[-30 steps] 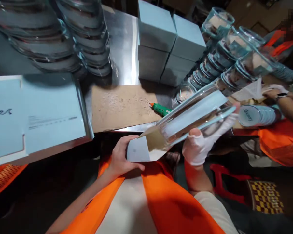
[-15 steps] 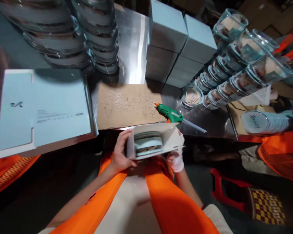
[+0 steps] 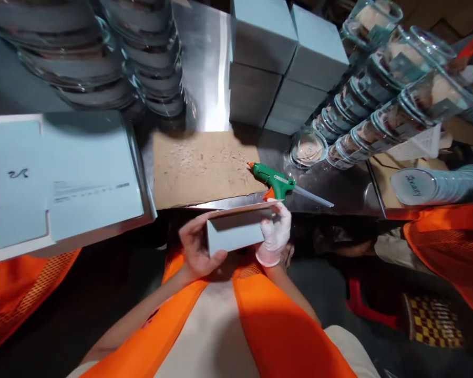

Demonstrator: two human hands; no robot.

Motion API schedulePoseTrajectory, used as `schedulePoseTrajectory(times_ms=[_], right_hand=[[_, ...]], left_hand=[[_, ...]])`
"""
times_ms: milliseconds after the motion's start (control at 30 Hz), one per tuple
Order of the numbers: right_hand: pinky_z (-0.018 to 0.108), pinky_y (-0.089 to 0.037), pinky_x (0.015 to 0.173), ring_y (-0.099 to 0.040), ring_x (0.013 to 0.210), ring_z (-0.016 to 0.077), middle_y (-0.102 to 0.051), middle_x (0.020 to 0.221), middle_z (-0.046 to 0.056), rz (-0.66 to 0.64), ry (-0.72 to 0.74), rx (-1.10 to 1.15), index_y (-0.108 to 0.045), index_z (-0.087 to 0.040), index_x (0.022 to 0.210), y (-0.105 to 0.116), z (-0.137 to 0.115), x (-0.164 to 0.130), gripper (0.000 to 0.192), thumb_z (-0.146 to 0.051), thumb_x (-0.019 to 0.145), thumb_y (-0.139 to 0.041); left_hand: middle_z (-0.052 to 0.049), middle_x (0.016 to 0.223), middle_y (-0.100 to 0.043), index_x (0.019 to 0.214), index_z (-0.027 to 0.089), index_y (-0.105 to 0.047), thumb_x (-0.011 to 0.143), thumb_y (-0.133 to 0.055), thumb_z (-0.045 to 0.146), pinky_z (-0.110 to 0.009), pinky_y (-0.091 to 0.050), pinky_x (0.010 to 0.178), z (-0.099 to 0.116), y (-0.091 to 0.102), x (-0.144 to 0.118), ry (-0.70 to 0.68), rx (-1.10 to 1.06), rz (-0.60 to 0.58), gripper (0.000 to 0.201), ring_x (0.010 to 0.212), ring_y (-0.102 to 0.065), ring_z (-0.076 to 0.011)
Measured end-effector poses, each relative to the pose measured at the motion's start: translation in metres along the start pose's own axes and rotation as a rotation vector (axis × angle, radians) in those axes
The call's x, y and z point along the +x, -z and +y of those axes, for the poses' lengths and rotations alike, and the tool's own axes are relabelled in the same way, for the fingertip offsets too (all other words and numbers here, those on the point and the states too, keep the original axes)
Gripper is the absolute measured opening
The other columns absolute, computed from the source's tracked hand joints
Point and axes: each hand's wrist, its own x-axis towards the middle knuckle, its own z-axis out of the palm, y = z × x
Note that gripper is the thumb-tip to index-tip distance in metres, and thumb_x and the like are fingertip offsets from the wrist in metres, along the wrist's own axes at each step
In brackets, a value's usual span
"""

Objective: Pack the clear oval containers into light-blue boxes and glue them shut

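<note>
Between my hands, just in front of the table edge, is a small pale blue cardboard box, with a panel along its top edge tilted up. What lies inside it cannot be seen from this angle. My bare left hand grips the box's left end, its thumb along the lower front corner. At the right end, my right hand in a white glove holds the box, thumb in front and fingers at the upper edge. Just beyond lies a green glue gun with an orange tip and trigger, a clear glue stick trailing from its back.
A glue-flecked cardboard sheet lies on the metal table. Flat printed blue cartons are stacked left, below clear container stacks. Closed boxes stand behind, clear jars rightward. Co-workers' orange vests flank me.
The box has been turned, so its open side and the round contents seen before are hidden and a pale blue face shows. My right hand has shifted up and inward along it.
</note>
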Motion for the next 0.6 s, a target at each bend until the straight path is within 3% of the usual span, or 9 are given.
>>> schedulePoseTrajectory(times_ms=[33, 67, 133, 200, 267, 333, 433, 500, 600], right_hand=[[0.041, -0.057, 0.100, -0.069, 0.110, 0.0244, -0.067, 0.126, 0.009, 0.047, -0.016, -0.004, -0.059, -0.025, 0.132, 0.000, -0.002, 0.001, 0.054, -0.043, 0.083, -0.073], [0.039, -0.057, 0.097, -0.068, 0.110, 0.0233, -0.066, 0.125, 0.008, 0.087, -0.029, -0.019, -0.056, -0.026, 0.132, 0.001, -0.004, 0.002, 0.056, -0.039, 0.080, -0.073], [0.038, -0.058, 0.095, -0.068, 0.111, 0.0229, -0.065, 0.124, 0.009, 0.078, -0.069, -0.061, -0.054, -0.026, 0.133, 0.007, -0.006, 0.005, 0.056, -0.038, 0.080, -0.069], [0.039, -0.058, 0.096, -0.070, 0.110, 0.0234, -0.068, 0.124, 0.011, -0.019, -0.110, -0.119, -0.057, -0.024, 0.132, 0.019, -0.007, 0.014, 0.048, -0.043, 0.088, -0.063], [0.042, -0.058, 0.099, -0.071, 0.108, 0.0247, -0.071, 0.123, 0.013, -0.081, -0.097, -0.279, -0.063, -0.021, 0.126, 0.033, -0.010, 0.033, 0.042, -0.051, 0.096, -0.057], [0.044, -0.056, 0.103, -0.071, 0.109, 0.0270, -0.074, 0.118, 0.014, -0.103, -0.077, -0.576, -0.070, -0.020, 0.115, 0.043, -0.013, 0.058, 0.043, -0.057, 0.099, -0.053], [0.047, -0.054, 0.107, -0.072, 0.112, 0.0318, -0.076, 0.116, 0.016, -0.222, -0.241, -0.991, -0.074, -0.020, 0.112, 0.045, -0.014, 0.097, 0.044, -0.058, 0.092, -0.069], [0.046, -0.054, 0.107, -0.073, 0.115, 0.0347, -0.078, 0.112, 0.016, -0.269, -0.430, -0.988, -0.074, -0.019, 0.108, 0.041, -0.011, 0.117, 0.044, -0.048, 0.078, -0.086], [0.042, -0.057, 0.097, -0.076, 0.103, 0.0346, -0.077, 0.085, 0.009, -0.249, -0.562, -0.695, -0.070, -0.019, 0.084, 0.038, -0.007, 0.130, 0.034, -0.035, 0.062, -0.091]], left_hand=[[-0.010, 0.139, -0.067, 0.161, 0.043, -0.037, 0.093, -0.076, 0.064, -0.045, -0.061, 0.098, 0.002, -0.001, 0.004, -0.036, -0.050, -0.042, 0.081, 0.121, -0.071, -0.0283], [-0.011, 0.144, -0.065, 0.162, 0.045, -0.035, 0.094, -0.077, 0.061, -0.045, -0.060, 0.099, 0.004, -0.001, 0.008, -0.072, -0.062, -0.118, 0.082, 0.125, -0.070, -0.0282], [-0.013, 0.142, -0.065, 0.148, 0.038, -0.058, 0.095, -0.079, 0.056, -0.041, -0.060, 0.096, 0.006, 0.006, 0.013, -0.092, 0.020, -0.309, 0.060, 0.124, -0.070, -0.0288], [-0.015, 0.130, -0.070, 0.119, 0.026, -0.075, 0.094, -0.081, 0.051, -0.037, -0.061, 0.088, 0.003, 0.016, 0.014, -0.034, 0.125, -0.390, 0.036, 0.112, -0.073, -0.0281], [-0.013, 0.118, -0.073, 0.109, 0.022, -0.078, 0.093, -0.083, 0.048, -0.037, -0.060, 0.086, -0.003, 0.026, 0.012, 0.053, 0.162, -0.286, 0.030, 0.104, -0.073, -0.0268], [-0.009, 0.113, -0.072, 0.109, 0.023, -0.078, 0.092, -0.084, 0.045, -0.037, -0.058, 0.091, -0.010, 0.031, 0.009, 0.130, 0.183, -0.151, 0.028, 0.104, -0.071, -0.0254], [-0.006, 0.110, -0.072, 0.111, 0.024, -0.077, 0.092, -0.084, 0.044, -0.036, -0.054, 0.096, -0.019, 0.030, 0.008, 0.204, 0.192, -0.048, 0.028, 0.107, -0.068, -0.0242], [-0.005, 0.109, -0.073, 0.109, 0.023, -0.077, 0.094, -0.082, 0.046, -0.036, -0.053, 0.099, -0.023, 0.026, 0.009, 0.232, 0.192, -0.051, 0.028, 0.109, -0.068, -0.0247], [-0.005, 0.104, -0.075, 0.106, 0.022, -0.076, 0.096, -0.077, 0.051, -0.035, -0.053, 0.095, -0.025, 0.021, 0.013, 0.281, 0.187, -0.045, 0.031, 0.103, -0.070, -0.0238]])
